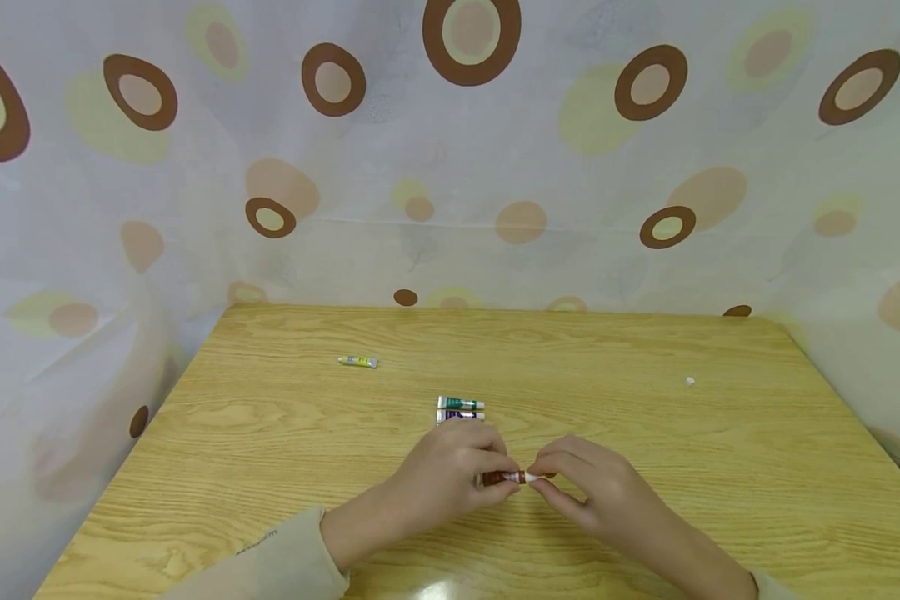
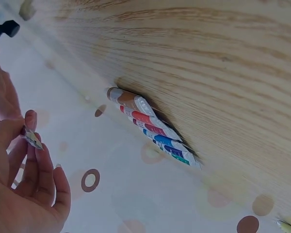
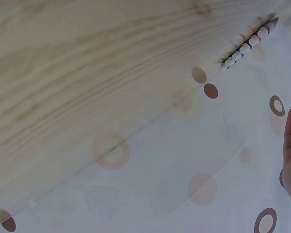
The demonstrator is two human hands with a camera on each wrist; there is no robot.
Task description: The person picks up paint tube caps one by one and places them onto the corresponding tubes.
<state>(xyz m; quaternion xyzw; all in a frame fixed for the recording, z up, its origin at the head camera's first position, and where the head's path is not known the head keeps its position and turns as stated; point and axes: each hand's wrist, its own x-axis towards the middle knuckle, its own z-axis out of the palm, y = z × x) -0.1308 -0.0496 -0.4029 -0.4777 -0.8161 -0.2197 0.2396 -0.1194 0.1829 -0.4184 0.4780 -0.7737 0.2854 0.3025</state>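
Observation:
Above the front middle of the table, my left hand (image 1: 457,467) grips a small reddish-brown paint tube (image 1: 495,478) between thumb and fingers. Its white cap (image 1: 531,477) points right, and my right hand (image 1: 600,492) pinches it with thumb and fingertips. In the left wrist view the tube's silvery end (image 2: 33,139) shows between the left fingers. Just beyond the left hand lie a green paint tube (image 1: 461,404) and a purple one (image 1: 461,415), side by side. The same row in the left wrist view also has a brown tube (image 2: 128,99), a red tube (image 2: 138,115) and several others, hidden by the hand in the head view.
A yellow-green paint tube (image 1: 358,362) lies apart at the back left of the wooden table (image 1: 285,417). Toward the back right is a small white piece (image 1: 690,381). A patterned curtain (image 1: 480,167) hangs around the back and sides of the table.

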